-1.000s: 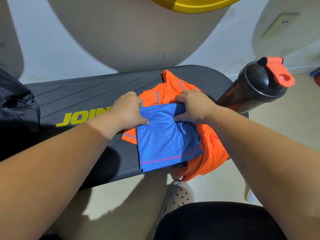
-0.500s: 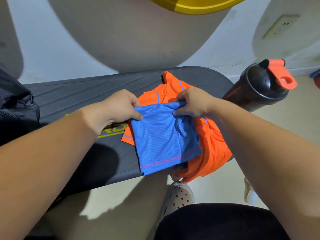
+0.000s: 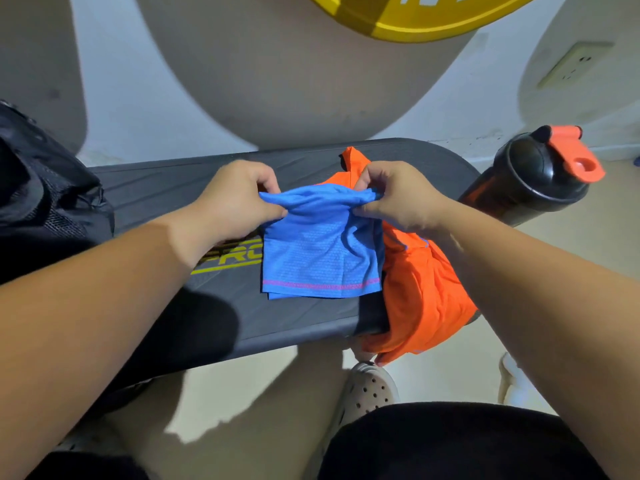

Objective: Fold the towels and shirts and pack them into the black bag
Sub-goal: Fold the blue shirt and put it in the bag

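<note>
Sitting at the far left, the black bag point(image 3: 41, 202) rests on the end of the dark tabletop point(image 3: 166, 188), well apart from the clothes, and nothing shows going into it yet.

The left hand point(image 3: 239, 199) lay pressed on the cloth a second ago. Now its grip is pinched on the far left corner of the blue shirt point(image 3: 318, 258), thumb under and fingers curled over the edge.

The blue shirt is what has changed most. It was lying flat and square on top of the orange one. Its far edge is now raised and bunched into a roll between the two hands, and the whole piece has slid left, so most of it lies on bare tabletop, over part of the yellow lettering. Its near hem, with the pink stitch line, rests flat.

The right hand point(image 3: 394, 199) mirrors the left, its grip clenched on the far right corner of the same edge.

Further right, the orange shirt point(image 3: 426, 299) is uncovered and unfolded, draped over the near right edge of the tabletop. A shaker bottle point(image 3: 533, 181) stands beyond it.

This likely means the blue shirt is folded enough and is being picked up, either for one last fold or to be carried left to the bag. The orange shirt remains to be done.
</note>
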`<state>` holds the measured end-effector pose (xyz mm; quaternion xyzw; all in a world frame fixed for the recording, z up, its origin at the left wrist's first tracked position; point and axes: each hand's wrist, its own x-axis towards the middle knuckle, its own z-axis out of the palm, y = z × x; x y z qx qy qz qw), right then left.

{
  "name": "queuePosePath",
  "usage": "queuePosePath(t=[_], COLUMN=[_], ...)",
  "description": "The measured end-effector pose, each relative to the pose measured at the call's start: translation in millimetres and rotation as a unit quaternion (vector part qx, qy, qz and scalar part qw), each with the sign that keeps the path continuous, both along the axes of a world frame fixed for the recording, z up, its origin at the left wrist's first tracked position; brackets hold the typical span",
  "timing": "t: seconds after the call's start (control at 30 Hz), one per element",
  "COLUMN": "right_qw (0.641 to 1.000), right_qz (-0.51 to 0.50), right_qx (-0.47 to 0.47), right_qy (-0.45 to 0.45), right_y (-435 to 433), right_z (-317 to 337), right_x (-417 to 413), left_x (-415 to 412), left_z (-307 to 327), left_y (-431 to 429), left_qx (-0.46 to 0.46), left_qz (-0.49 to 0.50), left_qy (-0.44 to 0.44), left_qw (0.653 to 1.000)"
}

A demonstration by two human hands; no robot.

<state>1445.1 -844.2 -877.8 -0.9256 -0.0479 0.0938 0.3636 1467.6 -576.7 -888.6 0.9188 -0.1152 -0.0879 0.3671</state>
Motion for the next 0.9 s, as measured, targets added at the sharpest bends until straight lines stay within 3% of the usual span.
queuePosePath(t=[0.17, 0.3, 0.5, 0.63, 0.73, 0.9], right_qw=[0.988, 0.956, 0.935, 0.924, 0.941, 0.955], right_qz=[0.124, 0.226, 0.237, 0.252, 0.19, 0.013], right_qx=[-0.092, -0.186, -0.264, -0.281, -0.273, -0.289], right_qy=[-0.016, -0.026, -0.032, -0.057, -0.054, -0.065], right_y=[0, 11, 12, 20, 33, 54], right_z=[7, 1, -7, -10, -10, -13], right_x=[-36, -56, -85, -97, -103, -99], left_x=[-42, -67, -86, -87, -88, -88], left_z=[-12, -34, -51, -43, -40, -52], left_y=[11, 20, 20, 18, 5, -19], left_qx=[0.027, 0.068, 0.133, 0.126, 0.135, 0.271], left_qz=[-0.124, -0.212, -0.236, -0.223, -0.168, -0.184], left_qy=[-0.069, -0.128, -0.143, -0.138, -0.151, -0.122], left_qw=[0.99, 0.966, 0.952, 0.957, 0.965, 0.937])
